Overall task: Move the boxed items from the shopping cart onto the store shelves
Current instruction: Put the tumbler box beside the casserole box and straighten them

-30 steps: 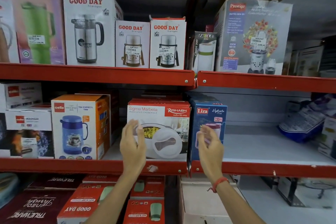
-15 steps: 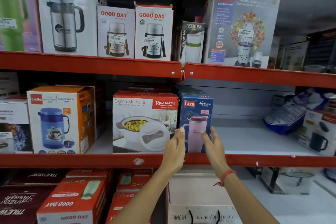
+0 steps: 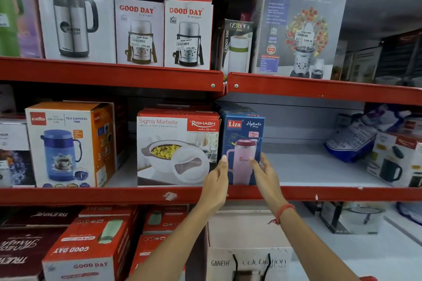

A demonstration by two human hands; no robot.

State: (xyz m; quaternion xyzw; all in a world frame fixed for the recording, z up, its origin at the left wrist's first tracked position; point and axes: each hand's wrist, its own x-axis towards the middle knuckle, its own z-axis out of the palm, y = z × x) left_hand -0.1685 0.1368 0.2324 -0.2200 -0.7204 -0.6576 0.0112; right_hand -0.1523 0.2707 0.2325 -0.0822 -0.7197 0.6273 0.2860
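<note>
So both hands are up at the middle red metal shelf (image 3: 319, 193), right at the tall blue cardboard Liza Hydrate Pro box (image 3: 242, 134) with the pink tumbler printed on it. That box is standing upright on the shelf, front edge near the lip, and its left side is touching or just about touching the wide red-and-white Rishabh Sigma Marbella casserole box (image 3: 175, 148).

The left hand (image 3: 217, 180) is flat with fingers straight up, sitting at the box's lower left corner, right over the seam between the two boxes. The right hand (image 3: 265, 175) is at the lower right corner, fingers spread loose, and there's a red thread bracelet (image 3: 282, 211) on that wrist. Both hands are open, palms facing the box front. Can't really tell whether the fingertips are touching the cardboard or just in front of it.

Further left on the same shelf there's an orange-and-white Cello Tea Express jug box (image 3: 68, 143), well apart from the casserole one. To the right of the Liza box the white shelf surface is bare for a stretch. Up on the top shelf, two small white Good Day flask boxes (image 3: 164, 32) stand side by side, and a big grey Prestige blender box (image 3: 299, 27) sits off to the right.
</note>
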